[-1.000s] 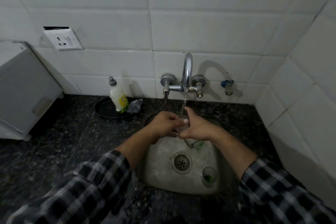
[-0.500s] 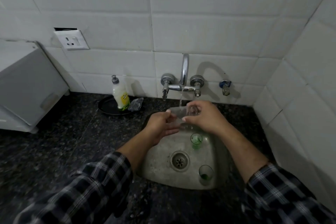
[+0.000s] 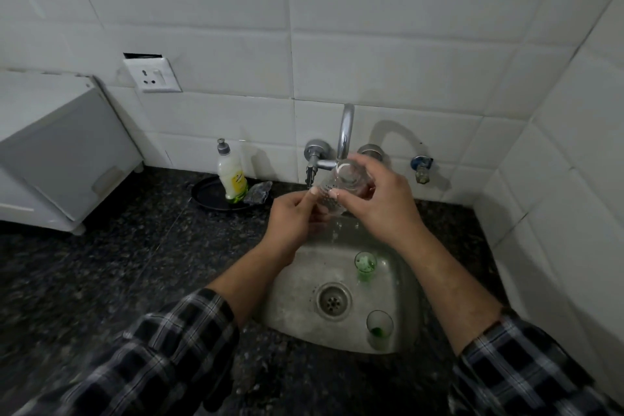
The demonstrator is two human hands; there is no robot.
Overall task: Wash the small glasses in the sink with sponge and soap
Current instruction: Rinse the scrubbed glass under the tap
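Room: a white tiled wall [image 3: 371,44] stands behind a dark speckled counter [image 3: 101,263]; a steel sink [image 3: 297,284] lies in the lower centre of the frame.
Clear glass [image 3: 347,179]: it is in the centre of the frame, just in front of the tap [image 3: 346,132], tilted with its lower end toward the left.
Right hand [image 3: 381,206]: the fingers and thumb are curled around the body of the clear glass.
Left hand [image 3: 293,216]: the fingers are curled, and thumb and fingertips pinch the lower end of the glass.
Change: one second ago both hands were low in the sink under the water; now they have lifted the glass up to the tap, and drops fall from it.
Meaning: the rinse of this glass seems nearly finished, and it is probably being emptied or checked.
Remaining: a green glass [image 3: 365,265] and a second glass [image 3: 380,328] stand in the sink, right of the drain, apparently not yet washed.
Soap: the soap bottle [image 3: 233,176] stands on a black plate [image 3: 209,194], left of the tap, beside a grey crumpled scrubber [image 3: 258,192].
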